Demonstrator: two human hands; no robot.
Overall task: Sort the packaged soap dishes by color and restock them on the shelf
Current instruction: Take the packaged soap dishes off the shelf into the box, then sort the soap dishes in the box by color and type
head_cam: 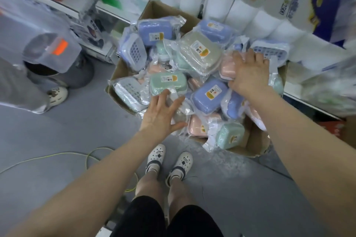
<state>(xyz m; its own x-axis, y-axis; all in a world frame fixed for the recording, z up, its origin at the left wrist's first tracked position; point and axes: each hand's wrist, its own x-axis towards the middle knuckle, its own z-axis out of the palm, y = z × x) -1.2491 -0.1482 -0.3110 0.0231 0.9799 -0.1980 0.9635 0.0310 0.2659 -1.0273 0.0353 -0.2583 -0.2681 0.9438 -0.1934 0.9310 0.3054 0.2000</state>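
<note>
dishes (194,75) heaped in box (256,140) on floor, colours mixed | left hand (160,115) spread wide over green dish (168,82), holding nothing | right hand (248,72) grip on pink dish (228,67) | likely light, stiff shell, slick film: take by long edges

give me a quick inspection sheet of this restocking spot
surface: grey floor, partly bare
job's things: cardboard box heaped with bagged soap dishes in blue, green, pink, beige; green soap dish near the left hand
clutter: clear plastic bin at left
grippers: left hand spread over the pile; right hand grips a pink soap dish
cables: yellow-green cable on floor
surroundings: toilet paper packs on shelves; another person's shoe
</note>
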